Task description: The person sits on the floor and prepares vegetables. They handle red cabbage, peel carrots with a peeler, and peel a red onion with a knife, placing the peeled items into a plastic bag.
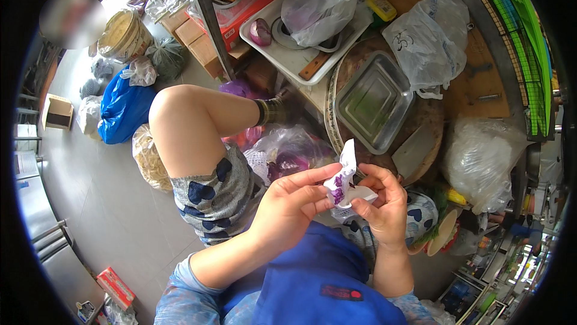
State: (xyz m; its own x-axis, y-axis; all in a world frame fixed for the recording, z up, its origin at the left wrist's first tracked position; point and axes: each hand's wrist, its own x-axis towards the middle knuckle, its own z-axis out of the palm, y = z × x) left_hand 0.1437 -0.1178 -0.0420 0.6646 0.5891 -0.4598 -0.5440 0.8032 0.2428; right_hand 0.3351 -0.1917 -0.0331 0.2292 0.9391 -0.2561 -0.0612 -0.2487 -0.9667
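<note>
A crumpled white tissue [348, 163] with dark purple stains is pinched between my two hands above my lap. My left hand [288, 205] grips its left side with thumb and fingers. From the other side, my right hand [381, 208] holds the lower right part of the tissue, palm turned up. Just beyond lies a round chopping block [432, 126] bearing a steel tray [376, 99] and a broad cleaver blade [412, 151]. Below and left of the block sits a clear plastic bag [297, 142] with purple contents, partly hidden by my left hand.
A white tray [252, 23] holds a red onion [260, 32], a wooden-handled knife [314, 66] and a tied plastic bag [322, 9]. More bags [426, 39] lie on the right. A metal table leg [209, 23] stands ahead. A blue bag [124, 106] rests on the floor at left.
</note>
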